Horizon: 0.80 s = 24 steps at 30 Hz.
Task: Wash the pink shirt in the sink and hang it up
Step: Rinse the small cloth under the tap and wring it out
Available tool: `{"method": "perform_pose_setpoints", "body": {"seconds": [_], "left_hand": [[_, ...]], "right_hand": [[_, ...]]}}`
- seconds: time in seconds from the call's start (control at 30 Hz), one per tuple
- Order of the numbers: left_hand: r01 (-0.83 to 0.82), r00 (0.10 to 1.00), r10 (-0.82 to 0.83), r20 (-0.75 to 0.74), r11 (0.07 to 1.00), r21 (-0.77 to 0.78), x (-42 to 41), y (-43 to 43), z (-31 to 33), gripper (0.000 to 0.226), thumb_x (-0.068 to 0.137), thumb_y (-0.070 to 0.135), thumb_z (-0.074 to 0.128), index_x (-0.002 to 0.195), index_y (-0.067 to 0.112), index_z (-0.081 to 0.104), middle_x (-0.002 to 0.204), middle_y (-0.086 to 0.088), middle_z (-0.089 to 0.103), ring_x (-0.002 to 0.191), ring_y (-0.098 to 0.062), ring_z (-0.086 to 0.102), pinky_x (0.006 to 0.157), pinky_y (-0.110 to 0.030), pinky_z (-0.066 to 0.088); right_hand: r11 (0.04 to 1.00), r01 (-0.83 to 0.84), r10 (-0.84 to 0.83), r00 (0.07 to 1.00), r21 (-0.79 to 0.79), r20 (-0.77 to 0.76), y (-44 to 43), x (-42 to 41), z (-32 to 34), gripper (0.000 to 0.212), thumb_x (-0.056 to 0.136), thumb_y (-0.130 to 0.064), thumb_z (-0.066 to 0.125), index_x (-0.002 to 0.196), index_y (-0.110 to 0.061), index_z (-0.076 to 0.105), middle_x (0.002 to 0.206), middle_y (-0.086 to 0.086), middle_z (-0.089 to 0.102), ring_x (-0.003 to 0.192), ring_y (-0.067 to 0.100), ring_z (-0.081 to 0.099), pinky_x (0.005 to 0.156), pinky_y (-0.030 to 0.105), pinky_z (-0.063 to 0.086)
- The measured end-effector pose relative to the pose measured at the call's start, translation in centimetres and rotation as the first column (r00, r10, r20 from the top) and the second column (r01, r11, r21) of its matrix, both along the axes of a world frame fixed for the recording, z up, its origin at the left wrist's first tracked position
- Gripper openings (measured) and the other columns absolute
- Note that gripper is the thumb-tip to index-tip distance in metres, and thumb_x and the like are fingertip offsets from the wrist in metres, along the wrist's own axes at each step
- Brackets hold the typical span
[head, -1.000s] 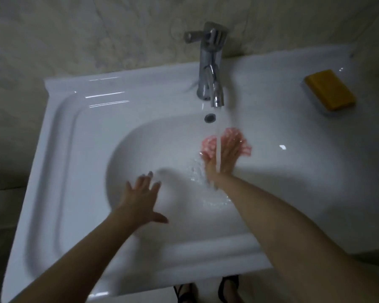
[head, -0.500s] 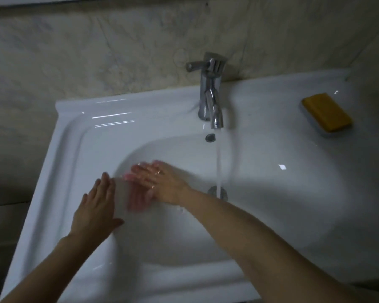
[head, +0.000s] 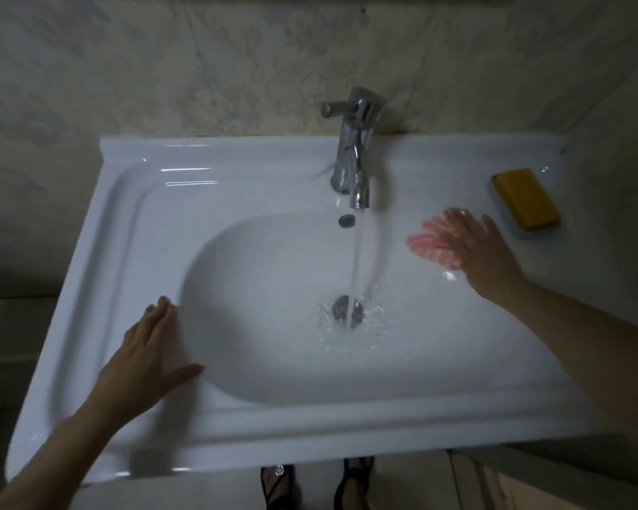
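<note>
A small pink cloth, the pink shirt, lies pressed under my right hand on the right inner slope of the white sink, to the right of the water stream. My right hand's fingers are spread flat over it. My left hand rests flat and empty on the sink's left rim, fingers apart. Water runs from the chrome tap straight down onto the drain. Most of the cloth is blurred and partly hidden by my fingers.
A yellow bar of soap lies on the sink's back right ledge, just beyond my right hand. A beige tiled wall stands behind the sink. Two feet in dark sandals show below the front edge.
My right hand has swept the pink cloth from the basin's left side across to the right slope. My left hand has shifted slightly outward onto the left rim.
</note>
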State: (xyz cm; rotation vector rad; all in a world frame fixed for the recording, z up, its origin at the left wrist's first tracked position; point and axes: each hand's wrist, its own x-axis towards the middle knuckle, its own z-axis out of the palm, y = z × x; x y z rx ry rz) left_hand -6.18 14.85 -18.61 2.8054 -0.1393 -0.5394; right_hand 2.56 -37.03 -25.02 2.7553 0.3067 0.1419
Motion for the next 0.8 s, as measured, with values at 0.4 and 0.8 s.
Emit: {"method": "perform_pose_setpoints", "body": {"seconds": [0.4,0.8], "left_hand": [[0.086,0.983,-0.046,-0.18,0.972,0.22,0.1,-2.0,0.6,0.135,0.06,0.062,0.074,0.149,0.006,-0.011,0.154,-0.021,-0.02,0.144,-0.038,-0.01,0.113,-0.054,0.018],[0.091,0.973,-0.026,-0.227,0.955,0.282,0.9,-2.8,0.1,0.135,0.057,0.058,0.078,0.15,0.005,-0.004,0.151,-0.029,-0.02,0.143,-0.043,-0.01,0.113,-0.054,0.013]], "right_hand": [[0.787,0.463,-0.109,0.755,0.408,-0.647,15.4,-5.4,-4.7,0.064,0.099,-0.035,0.026,0.151,-0.025,-0.009,0.155,0.0,-0.028,0.146,0.026,-0.015,0.117,0.048,0.002],[0.773,0.314,0.45,0.339,0.551,-0.826,26.7,-9.9,-1.9,0.069,0.095,-0.064,0.024,0.151,-0.031,0.003,0.159,-0.007,-0.012,0.146,0.014,-0.005,0.119,0.036,-0.003]]}}
